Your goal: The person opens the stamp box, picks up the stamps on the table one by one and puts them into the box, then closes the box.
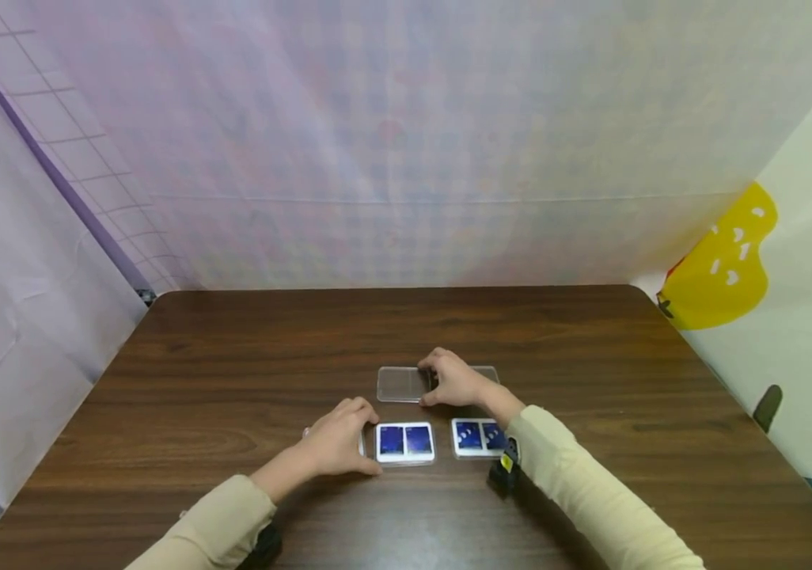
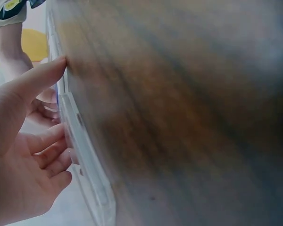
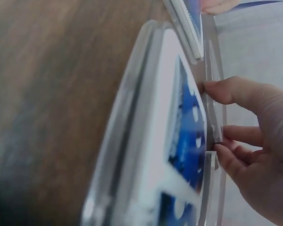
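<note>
My right hand (image 1: 457, 381) holds the right end of a clear plastic lid (image 1: 399, 385) lying flat on the table, thumb at its near edge and fingers at its far edge. A second clear lid (image 1: 487, 372) lies just right of it, partly behind the hand. My left hand (image 1: 338, 439) arches over a flat clear case (image 2: 87, 150), mostly hidden beneath it in the head view. Its thumb and fingertips are spread beside the left edge of a white-framed case with dark blue pictures (image 1: 405, 443). Another such case, with moon pictures (image 1: 468, 435), sits near my right wrist.
The brown wooden table (image 1: 249, 332) runs back to a pale checked curtain (image 1: 392, 142). A white wall cloth with a yellow shape (image 1: 722, 269) hangs at the right. A dark wrist device (image 1: 504, 475) sits under my right sleeve, close to the moon-picture case.
</note>
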A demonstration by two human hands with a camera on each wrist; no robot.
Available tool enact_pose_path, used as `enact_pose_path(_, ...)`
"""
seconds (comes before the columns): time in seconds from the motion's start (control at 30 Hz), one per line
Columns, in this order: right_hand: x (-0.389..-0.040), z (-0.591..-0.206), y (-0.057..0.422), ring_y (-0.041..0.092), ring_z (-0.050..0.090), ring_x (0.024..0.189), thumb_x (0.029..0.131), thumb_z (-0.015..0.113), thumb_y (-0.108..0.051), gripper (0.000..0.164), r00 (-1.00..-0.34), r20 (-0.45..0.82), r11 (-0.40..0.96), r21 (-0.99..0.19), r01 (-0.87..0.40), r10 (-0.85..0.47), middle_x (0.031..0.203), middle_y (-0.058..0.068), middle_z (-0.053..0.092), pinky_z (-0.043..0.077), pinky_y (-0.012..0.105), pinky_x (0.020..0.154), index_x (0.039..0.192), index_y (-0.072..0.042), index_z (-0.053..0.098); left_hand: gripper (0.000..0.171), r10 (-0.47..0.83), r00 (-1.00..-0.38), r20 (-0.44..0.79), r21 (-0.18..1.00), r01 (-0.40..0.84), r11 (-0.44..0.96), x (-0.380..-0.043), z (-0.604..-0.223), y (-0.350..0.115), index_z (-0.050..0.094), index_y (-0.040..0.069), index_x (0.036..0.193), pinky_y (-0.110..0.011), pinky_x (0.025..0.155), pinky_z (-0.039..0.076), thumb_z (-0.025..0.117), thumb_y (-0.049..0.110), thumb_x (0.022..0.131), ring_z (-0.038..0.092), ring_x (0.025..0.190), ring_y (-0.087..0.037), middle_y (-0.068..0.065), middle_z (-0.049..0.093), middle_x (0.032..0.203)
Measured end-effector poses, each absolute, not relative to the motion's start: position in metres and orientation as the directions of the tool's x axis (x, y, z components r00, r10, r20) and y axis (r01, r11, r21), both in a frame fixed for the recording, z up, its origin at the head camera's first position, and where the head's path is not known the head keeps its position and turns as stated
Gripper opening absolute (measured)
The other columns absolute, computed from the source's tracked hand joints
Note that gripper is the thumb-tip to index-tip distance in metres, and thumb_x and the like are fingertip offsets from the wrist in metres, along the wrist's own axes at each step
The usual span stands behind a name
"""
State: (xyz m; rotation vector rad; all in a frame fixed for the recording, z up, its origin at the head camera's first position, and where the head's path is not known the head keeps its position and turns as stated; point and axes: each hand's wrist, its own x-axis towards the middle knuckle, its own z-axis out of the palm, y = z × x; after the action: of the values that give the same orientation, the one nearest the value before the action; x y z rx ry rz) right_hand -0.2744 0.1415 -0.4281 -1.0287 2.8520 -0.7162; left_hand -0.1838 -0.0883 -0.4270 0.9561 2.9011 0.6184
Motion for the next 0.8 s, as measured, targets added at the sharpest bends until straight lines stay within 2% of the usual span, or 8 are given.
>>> enact_pose_path(0.23, -0.268, -0.426, 0.146, 0.019, 0.055, 0.082, 0.061, 0.078, -0.025, 0.054, -0.8, 0.17, 0.651, -0.497, -0.573, -0.575, 0.092, 0.009, 0.055, 0.047, 0.027, 0.074, 0.104, 0.004, 0.063, 0.055, 0.56, -0.818, 0.127, 0.433, 0.554, 0.711, -0.182, -0.431, -0.089, 0.06, 0.002, 0.099, -0.036, 0.086, 0.045, 0.081, 0.034, 0.059, 0.05, 0.096, -0.021, -0.005, 0.056, 0.103)
enact_pose_path(0.5, -0.247, -0.421, 0.161, 0.014, 0.054, 0.077, 0.064, 0.078, -0.035, 0.055, -0.763, 0.244, 0.582, -0.522, -0.623, -0.598, 0.095, 0.004, 0.056, 0.047, 0.024, 0.066, 0.105, -0.001, 0.063, 0.052, 0.561, -0.814, 0.149, 0.445, 0.562, 0.697, -0.18, -0.432, -0.09, 0.06, 0.002, 0.098, -0.036, 0.085, 0.045, 0.081, 0.032, 0.06, 0.05, 0.095, -0.021, -0.004, 0.056, 0.101)
enact_pose_path(0.8, -0.219, -0.422, 0.171, 0.012, 0.054, 0.091, 0.063, 0.079, -0.03, 0.05, -0.704, 0.251, 0.533, -0.501, -0.681, -0.664, 0.098, -0.002, 0.055, 0.048, 0.029, 0.081, 0.104, -0.007, 0.063, 0.051, 0.56, -0.815, 0.15, 0.437, 0.562, 0.702, -0.18, -0.432, -0.09, 0.061, 0.002, 0.1, -0.037, 0.086, 0.045, 0.08, 0.032, 0.062, 0.05, 0.096, -0.021, -0.004, 0.056, 0.103)
